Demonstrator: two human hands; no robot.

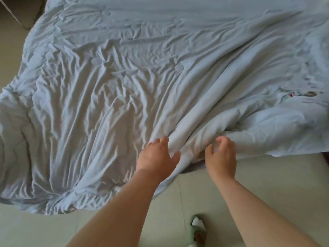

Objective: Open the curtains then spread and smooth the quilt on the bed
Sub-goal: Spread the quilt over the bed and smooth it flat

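Observation:
A pale blue quilt (124,77) covers the bed, wrinkled all over, with thick folds bunched at its near edge. My left hand (156,155) lies on the quilt beside one long fold, fingers spread. My right hand (221,155) curls its fingers into the bunched near edge of the quilt and pinches the fabric. A small embroidered flower (300,94) marks the quilt at the right. The quilt's left part hangs over the bed side toward the floor. The curtains are out of view.
Light tiled floor (204,196) runs along the near side of the bed and at the far left. A foot in a green slipper with a white sock (198,227) stands on it at the bottom. A dark bed corner (325,157) shows at the right edge.

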